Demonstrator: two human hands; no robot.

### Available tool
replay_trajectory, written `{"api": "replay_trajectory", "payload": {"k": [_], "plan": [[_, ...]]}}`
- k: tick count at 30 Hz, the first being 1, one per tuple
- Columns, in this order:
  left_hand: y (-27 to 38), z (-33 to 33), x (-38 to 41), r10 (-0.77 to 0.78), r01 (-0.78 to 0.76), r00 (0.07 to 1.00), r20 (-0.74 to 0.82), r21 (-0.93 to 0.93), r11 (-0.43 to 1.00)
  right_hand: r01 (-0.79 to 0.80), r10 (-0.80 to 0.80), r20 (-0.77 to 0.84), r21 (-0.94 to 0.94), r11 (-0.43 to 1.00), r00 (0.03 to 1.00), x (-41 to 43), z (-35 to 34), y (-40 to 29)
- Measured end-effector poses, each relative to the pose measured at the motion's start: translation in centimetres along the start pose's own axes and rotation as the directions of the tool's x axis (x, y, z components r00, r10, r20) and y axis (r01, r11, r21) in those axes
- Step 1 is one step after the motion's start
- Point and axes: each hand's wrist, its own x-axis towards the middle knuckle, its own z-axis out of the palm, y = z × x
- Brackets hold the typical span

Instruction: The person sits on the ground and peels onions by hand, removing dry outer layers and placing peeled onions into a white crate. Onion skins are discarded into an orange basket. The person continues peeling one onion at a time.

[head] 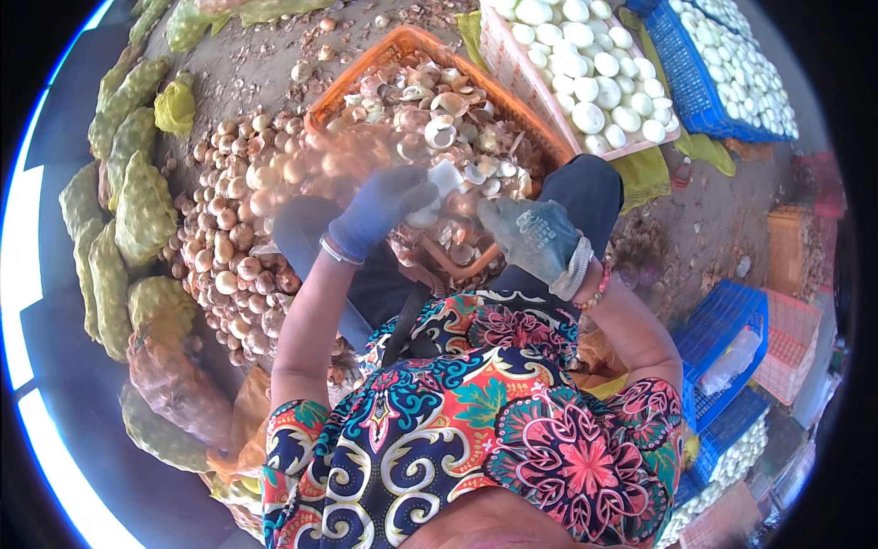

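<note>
Over the near end of an orange plastic crate (405, 40), my left hand (377, 206) in a blue knit glove curls around a whitish piece, apparently a peeled onion (424, 214), blurred and partly covered by the fingers. A flat white piece (446, 177) shows just beyond the fingertips; whether it is held is unclear. My right hand (535, 240), in a grey-green coated glove bearing writing, is to the right, apart from the left. Its fingers bend inward, and their grip is hidden. Loose onion skins (439, 103) fill the crate between my knees.
Unpeeled onions (233, 233) lie heaped left of the crate, with full mesh sacks (144, 213) beyond. Peeled onions fill a pink crate (658, 147) and a blue crate (693, 103) at upper right. More blue crates (720, 357) stand at right. Skins litter the floor (260, 75).
</note>
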Motion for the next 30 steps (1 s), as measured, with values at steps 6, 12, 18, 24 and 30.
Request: {"api": "replay_trajectory", "payload": {"k": [6, 12, 18, 24, 30], "plan": [[-3.6, -0.5, 3.0, 0.12, -0.124, 0.983, -0.142, -0.023, 0.992, -0.036, 0.036, -0.002, -0.026, 0.999, 0.999, 1.1, 0.3, 1.0], [-11.4, -0.1, 6.2, 0.467, -0.45, 0.841, -0.274, 0.126, 0.884, -0.278, 0.296, -0.28, 0.103, 0.955, 0.913, 1.2, 2.6, 1.8], [-4.6, 1.8, 5.8, 0.512, -0.294, 0.819, -0.259, 0.577, 0.762, -0.402, 0.645, -0.226, 0.621, 0.673, 0.73, 0.7, 4.8, 3.7], [1.7, 6.1, 8.9, 0.231, -0.355, 0.914, -0.332, -0.383, 0.853, -0.418, 0.678, -0.247, 0.628, 0.656, 0.692, 1.3, 5.3, 2.0], [1.2, 8.6, 14.7, 0.172, -0.315, 0.945, -0.278, -0.633, 0.707, -0.436, 0.751, -0.242, 0.689, 0.579, 0.615, -1.1, 4.0, 2.3]]}}
